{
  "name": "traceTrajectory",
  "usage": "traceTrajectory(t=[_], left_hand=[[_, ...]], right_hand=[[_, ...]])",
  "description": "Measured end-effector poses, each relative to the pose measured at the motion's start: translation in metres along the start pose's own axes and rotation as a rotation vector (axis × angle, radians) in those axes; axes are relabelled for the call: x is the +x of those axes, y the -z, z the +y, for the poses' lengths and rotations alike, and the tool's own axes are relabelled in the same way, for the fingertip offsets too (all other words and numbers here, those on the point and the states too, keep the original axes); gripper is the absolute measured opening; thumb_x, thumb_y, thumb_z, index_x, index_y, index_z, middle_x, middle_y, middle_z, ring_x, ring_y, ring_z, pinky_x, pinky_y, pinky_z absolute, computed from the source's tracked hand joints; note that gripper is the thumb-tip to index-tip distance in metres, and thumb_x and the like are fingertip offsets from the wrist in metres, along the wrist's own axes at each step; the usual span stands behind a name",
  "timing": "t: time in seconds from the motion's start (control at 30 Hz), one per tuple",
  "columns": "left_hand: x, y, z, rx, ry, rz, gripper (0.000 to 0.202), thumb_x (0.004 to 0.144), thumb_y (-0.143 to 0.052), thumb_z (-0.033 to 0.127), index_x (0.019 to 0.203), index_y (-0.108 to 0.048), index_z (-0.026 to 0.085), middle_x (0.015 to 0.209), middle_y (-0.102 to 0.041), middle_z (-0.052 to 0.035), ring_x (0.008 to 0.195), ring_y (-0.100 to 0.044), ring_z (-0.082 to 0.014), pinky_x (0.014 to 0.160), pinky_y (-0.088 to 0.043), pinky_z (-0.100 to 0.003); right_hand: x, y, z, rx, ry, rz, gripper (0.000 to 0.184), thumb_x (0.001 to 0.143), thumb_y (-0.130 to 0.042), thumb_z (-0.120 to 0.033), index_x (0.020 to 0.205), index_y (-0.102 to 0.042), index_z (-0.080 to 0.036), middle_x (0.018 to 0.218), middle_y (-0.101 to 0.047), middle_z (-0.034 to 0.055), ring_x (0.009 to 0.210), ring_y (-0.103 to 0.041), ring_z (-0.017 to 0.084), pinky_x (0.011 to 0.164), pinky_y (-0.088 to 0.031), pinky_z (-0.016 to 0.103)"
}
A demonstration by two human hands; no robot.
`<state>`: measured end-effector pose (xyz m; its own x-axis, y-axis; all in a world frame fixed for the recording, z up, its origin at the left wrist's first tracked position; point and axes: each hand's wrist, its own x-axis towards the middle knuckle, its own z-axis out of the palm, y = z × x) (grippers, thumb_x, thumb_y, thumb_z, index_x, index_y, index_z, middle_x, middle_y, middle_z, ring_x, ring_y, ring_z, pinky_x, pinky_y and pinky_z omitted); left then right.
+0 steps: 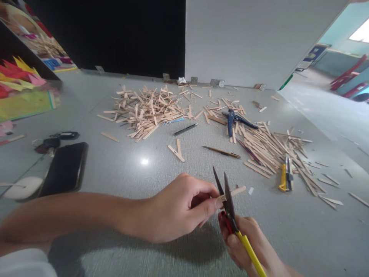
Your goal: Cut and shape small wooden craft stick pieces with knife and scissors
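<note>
Between thumb and forefinger, my left hand (178,207) pinches a short wooden craft stick (238,190) that points to the right. My right hand (250,242) is closed round a pair of scissors (229,204) with yellow on one handle and a red part near the pivot. The blades are a little apart and lie across the stick, just beyond my left fingertips. A small dark mark shows on the stick beside my thumb. Ahead of my hands lie two loose sticks (176,151) forming a V and a thin brown craft knife (221,152).
Heaped sticks (150,109) lie at the back, and cut strips (262,148) to the right. Blue-handled pliers (231,121), a yellow box cutter (284,177) and a dark pen (186,129) lie among them. A phone (65,167) and keys (47,145) are left. Upright panels (245,42) stand behind.
</note>
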<state>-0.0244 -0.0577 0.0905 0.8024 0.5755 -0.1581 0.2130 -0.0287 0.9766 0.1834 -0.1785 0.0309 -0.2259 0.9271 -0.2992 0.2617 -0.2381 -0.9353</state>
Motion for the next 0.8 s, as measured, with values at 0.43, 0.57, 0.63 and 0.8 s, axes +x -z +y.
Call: traceTrajectory(t=[0.43,0.57,0.63,0.8], left_hand=[[0.0,0.001,-0.004,0.205,-0.056,0.173,0.032,0.111,-0.044,0.035,0.091,-0.062,0.018,0.068,-0.05,0.0051,0.059,-0.042,-0.0113,0.056,-0.034,-0.024],[-0.002,0.008,0.0,0.246,-0.082,0.316,0.035,0.113,-0.037,0.039,0.088,-0.053,0.021,0.063,-0.043,0.0072,0.055,-0.038,-0.0118,0.056,-0.033,-0.025],[-0.002,0.011,0.003,0.262,-0.089,0.333,0.036,0.113,-0.037,0.039,0.085,-0.051,0.022,0.06,-0.041,0.0077,0.053,-0.036,-0.0115,0.054,-0.032,-0.025],[0.002,0.014,0.002,0.263,-0.071,0.196,0.033,0.112,-0.039,0.036,0.094,-0.061,0.019,0.061,-0.043,0.0076,0.052,-0.038,-0.011,0.053,-0.032,-0.025]], right_hand=[[0.008,0.018,0.003,0.023,0.104,-0.065,0.059,0.102,-0.051,-0.078,0.104,-0.067,-0.021,0.079,-0.056,0.0026,0.067,-0.05,0.018,0.062,-0.051,0.031],[0.003,0.019,0.013,0.045,0.125,-0.028,0.054,0.107,-0.047,-0.071,0.109,-0.067,-0.021,0.082,-0.059,0.0041,0.07,-0.054,0.018,0.065,-0.054,0.031],[0.005,0.018,0.016,0.078,0.132,-0.002,0.055,0.107,-0.046,-0.071,0.107,-0.067,-0.021,0.081,-0.058,0.0036,0.068,-0.053,0.017,0.063,-0.054,0.03],[0.02,0.02,0.005,0.162,0.129,0.108,0.05,0.105,-0.055,-0.068,0.102,-0.066,-0.02,0.076,-0.062,0.0032,0.065,-0.058,0.017,0.063,-0.056,0.031]])
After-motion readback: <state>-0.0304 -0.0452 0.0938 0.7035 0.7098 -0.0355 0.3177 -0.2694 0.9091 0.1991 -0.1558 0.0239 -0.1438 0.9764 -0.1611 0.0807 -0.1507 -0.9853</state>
